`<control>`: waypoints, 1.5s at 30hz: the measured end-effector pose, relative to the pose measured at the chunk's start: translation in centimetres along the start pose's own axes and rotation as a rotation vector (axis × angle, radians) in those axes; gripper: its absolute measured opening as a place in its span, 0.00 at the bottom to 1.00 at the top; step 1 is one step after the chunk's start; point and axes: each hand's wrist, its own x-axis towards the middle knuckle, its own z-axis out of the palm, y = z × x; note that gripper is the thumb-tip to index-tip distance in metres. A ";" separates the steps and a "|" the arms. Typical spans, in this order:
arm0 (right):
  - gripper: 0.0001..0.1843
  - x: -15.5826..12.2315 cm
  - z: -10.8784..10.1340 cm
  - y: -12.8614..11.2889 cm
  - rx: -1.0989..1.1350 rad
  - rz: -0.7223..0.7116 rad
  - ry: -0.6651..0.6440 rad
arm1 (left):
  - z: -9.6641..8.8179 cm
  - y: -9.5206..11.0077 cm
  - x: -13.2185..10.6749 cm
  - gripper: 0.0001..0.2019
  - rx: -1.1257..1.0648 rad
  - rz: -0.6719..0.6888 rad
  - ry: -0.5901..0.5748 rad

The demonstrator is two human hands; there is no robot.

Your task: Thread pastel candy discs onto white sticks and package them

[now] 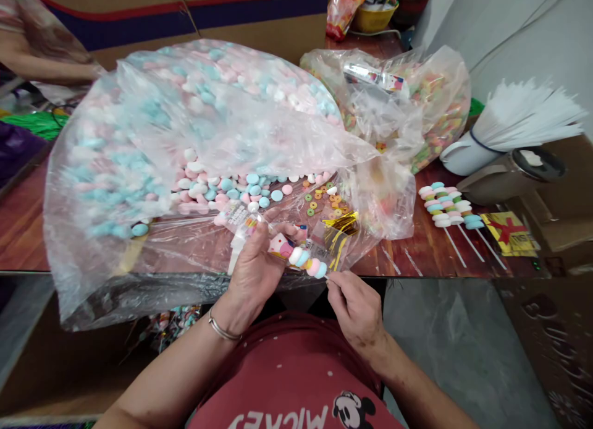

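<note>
My right hand (pixel 356 305) pinches the lower end of a thin white stick threaded with pastel candies (pixel 308 262), which are pink, blue, white and orange. The top of this candy skewer reaches the mouth of a small printed plastic bag (pixel 279 246) beside my left hand (pixel 254 262). My left fingers curl round that bag, thumb up; how far the candies are inside it is hard to see. Gold twist ties (pixel 343 224) lie just beyond, on clear plastic. Three more candy skewers (pixel 445 205) rest side by side on the table at the right.
A huge clear bag (pixel 259 126) of pastel candies spreads over the table (pixel 384 256). Behind lies a bag of ring candies (pixel 438 132). At the right stand a mug (pixel 463 154) of white sticks and a lidded cup (pixel 491 182). Another person's arm (pixel 41 61) shows at far left.
</note>
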 end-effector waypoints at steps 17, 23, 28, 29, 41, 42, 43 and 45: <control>0.13 0.5 2.1 -2.2 0.987 0.905 -0.170 | -0.2 -0.8 2.0 0.13 -0.141 -0.107 0.095; 0.11 0.5 1.1 -1.2 0.091 0.163 -0.098 | -0.9 -0.3 2.2 0.11 -0.026 -0.137 0.075; 0.11 0.5 1.7 -0.9 -0.271 -0.096 0.014 | -0.7 -0.3 1.7 0.10 -0.042 -0.178 0.110; 0.11 0.4 2.0 -1.0 -0.301 -0.117 0.021 | -0.5 -0.4 1.6 0.11 -0.057 -0.182 0.121; 0.12 0.6 2.5 -3.7 0.719 0.709 -0.318 | -0.2 -1.0 1.7 0.15 -0.080 -0.103 0.176; 0.11 0.7 2.5 -3.8 0.796 0.765 -0.324 | -0.2 -1.0 1.7 0.15 -0.079 -0.093 0.186; 0.11 0.7 2.5 -3.7 0.852 0.803 -0.322 | -0.2 -1.0 1.8 0.15 -0.080 -0.086 0.189; 0.10 0.7 2.7 -3.6 0.909 0.847 -0.302 | -0.3 -1.0 1.7 0.14 -0.084 -0.068 0.177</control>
